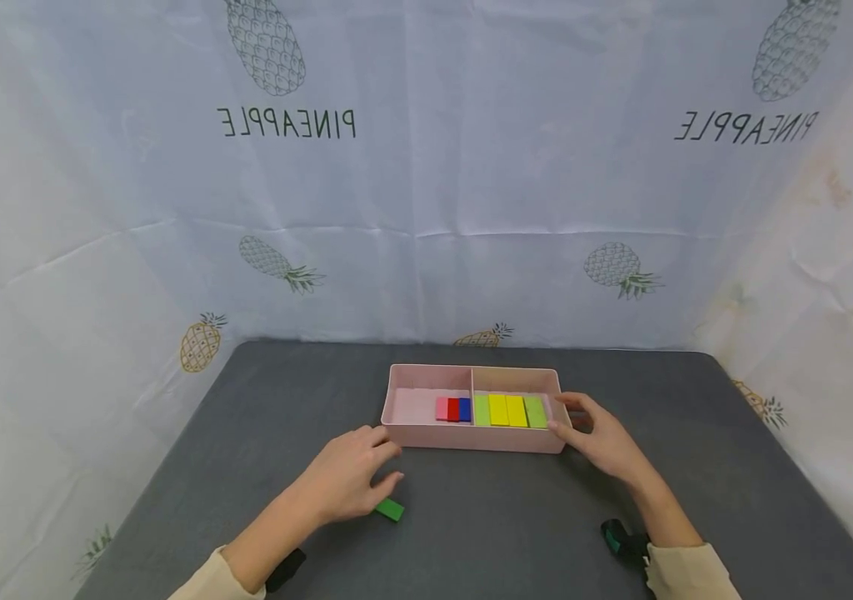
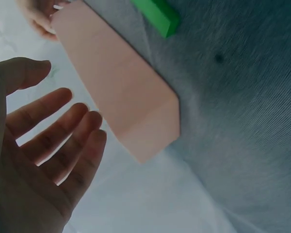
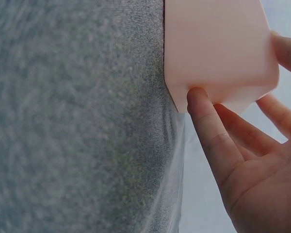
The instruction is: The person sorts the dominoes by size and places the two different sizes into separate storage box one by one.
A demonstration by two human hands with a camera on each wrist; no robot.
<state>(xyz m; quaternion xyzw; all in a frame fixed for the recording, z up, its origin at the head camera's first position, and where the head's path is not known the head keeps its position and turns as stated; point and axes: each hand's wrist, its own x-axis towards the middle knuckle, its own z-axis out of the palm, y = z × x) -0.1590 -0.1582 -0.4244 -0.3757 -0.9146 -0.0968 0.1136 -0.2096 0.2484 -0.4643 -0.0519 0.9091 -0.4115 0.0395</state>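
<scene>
A pink two-compartment box (image 1: 471,437) sits on the dark table. Pink, red (image 1: 453,409) and blue blocks stand side by side in its left compartment, against the divider. Light green and yellow blocks (image 1: 507,410) line the front of the right compartment. My right hand (image 1: 602,437) grips the box's right end, thumb near the rim and fingertips on the end wall. Relaxed fingers spread on my left hand (image 1: 351,475), which hovers by the box's front left corner and holds nothing. A green block (image 1: 391,509) lies on the table just below it, partly hidden by the hand.
White cloth with pineapple prints (image 1: 411,183) hangs behind the table and at both sides. The dark tabletop (image 1: 486,525) extends around the box. A dark strap or device (image 1: 621,540) is at the right wrist, another (image 1: 286,570) at the left.
</scene>
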